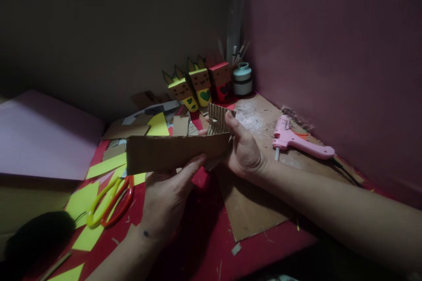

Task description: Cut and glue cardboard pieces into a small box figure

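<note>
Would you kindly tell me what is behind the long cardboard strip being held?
Past its upper edge show ridged cardboard, yellow paper and a plain cardboard piece; whatever lies directly behind the strip is covered.

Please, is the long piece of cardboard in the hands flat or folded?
The long cardboard looks flat: its top edge runs nearly straight. Whether the ribbed piece in the right hand joins it, I cannot tell.

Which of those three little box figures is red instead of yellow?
The rightmost figure, beside the pale blue jar: its top and lower body are red; the left figure and middle figure show yellow there.
</note>
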Demonstrator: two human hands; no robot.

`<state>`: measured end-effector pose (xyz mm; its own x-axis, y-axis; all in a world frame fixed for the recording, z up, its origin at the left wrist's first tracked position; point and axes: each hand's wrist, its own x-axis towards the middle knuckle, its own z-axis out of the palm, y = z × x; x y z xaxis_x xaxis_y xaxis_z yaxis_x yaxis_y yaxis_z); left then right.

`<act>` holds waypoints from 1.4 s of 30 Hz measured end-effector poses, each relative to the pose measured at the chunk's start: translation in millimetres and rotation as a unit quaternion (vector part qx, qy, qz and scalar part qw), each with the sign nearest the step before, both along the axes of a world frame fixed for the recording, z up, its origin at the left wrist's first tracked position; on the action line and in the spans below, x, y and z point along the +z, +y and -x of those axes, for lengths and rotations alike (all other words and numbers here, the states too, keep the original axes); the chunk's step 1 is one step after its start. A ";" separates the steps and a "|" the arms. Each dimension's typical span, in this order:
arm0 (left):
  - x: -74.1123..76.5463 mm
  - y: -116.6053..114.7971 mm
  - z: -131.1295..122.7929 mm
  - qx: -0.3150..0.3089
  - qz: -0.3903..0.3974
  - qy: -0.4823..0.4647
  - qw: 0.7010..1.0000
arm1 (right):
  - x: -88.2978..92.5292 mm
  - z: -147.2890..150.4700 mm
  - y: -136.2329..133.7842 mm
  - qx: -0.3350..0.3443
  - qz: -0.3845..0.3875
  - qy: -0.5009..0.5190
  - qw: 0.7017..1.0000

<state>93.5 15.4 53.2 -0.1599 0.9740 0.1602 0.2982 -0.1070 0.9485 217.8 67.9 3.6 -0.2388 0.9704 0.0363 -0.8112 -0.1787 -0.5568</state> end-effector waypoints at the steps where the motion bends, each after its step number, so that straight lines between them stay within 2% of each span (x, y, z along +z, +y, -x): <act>1: -0.3 0.1 0.1 -0.004 -0.002 0.002 1.000 | -0.4 0.3 -0.1 0.002 0.000 0.004 1.000; 8: 4.8 2.8 -4.8 -0.018 -0.031 0.023 0.999 | -1.8 1.5 1.2 -0.003 -0.014 0.007 1.000; 14: 9.6 3.9 -5.3 -0.029 -0.026 0.057 0.998 | -0.4 2.5 -0.7 -0.016 -0.037 0.003 0.999; 20: 7.4 3.3 -3.4 -0.011 -0.034 0.107 0.994 | -0.1 2.2 -0.5 -0.005 -0.020 0.016 1.000; 31: 9.1 1.2 -7.7 -0.014 -0.025 0.068 0.997 | -0.8 2.1 -1.3 0.000 -0.017 -0.005 1.000; 42: 12.1 -0.4 -9.6 -0.012 -0.018 0.072 0.997 | -2.9 2.2 0.0 -0.011 -0.005 -0.015 1.000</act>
<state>103.1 15.0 65.3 -0.1099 0.9706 0.2143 0.4272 -0.1486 0.8919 215.6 67.9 0.7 -0.2191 0.9749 0.0386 -0.7974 -0.1562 -0.5829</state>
